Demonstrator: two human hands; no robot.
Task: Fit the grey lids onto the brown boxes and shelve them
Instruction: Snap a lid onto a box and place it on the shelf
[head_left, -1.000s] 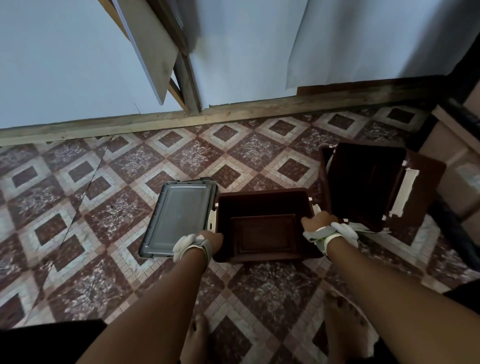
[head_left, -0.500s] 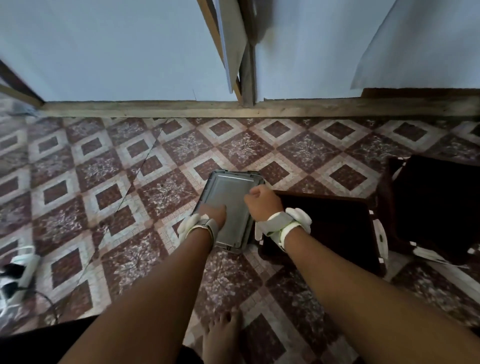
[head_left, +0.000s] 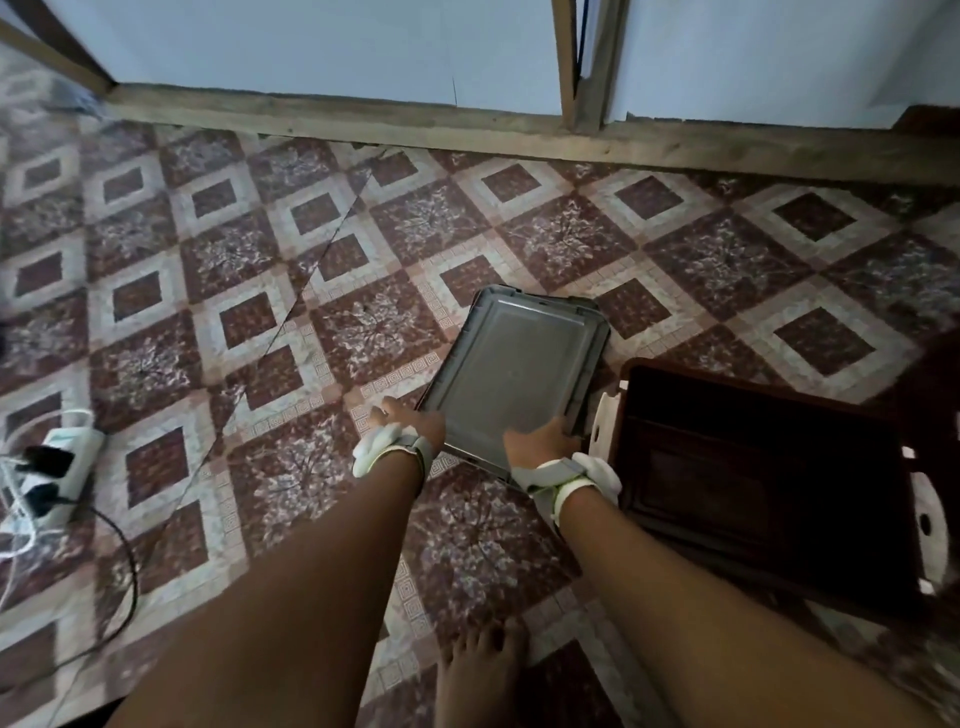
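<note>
A grey rectangular lid (head_left: 514, 374) lies on the patterned floor, just left of an open brown box (head_left: 753, 467) with white handles. My left hand (head_left: 410, 423) grips the lid's near left corner. My right hand (head_left: 540, 441) holds the lid's near edge toward its right corner, fingers over the rim. Both wrists wear white straps. The box stands upright with nothing visible inside. A second dark box (head_left: 935, 395) is cut off at the right edge.
A white power strip (head_left: 47, 467) with plugs and black cables lies on the floor at the left. A wooden beam (head_left: 467, 130) runs along the white wall at the back. My bare foot (head_left: 483, 670) stands below the lid.
My right hand left the brown box's rim and moved onto the grey lid; both hands now hold the lid's near edge. The camera swung left, bringing the power strip into view.
</note>
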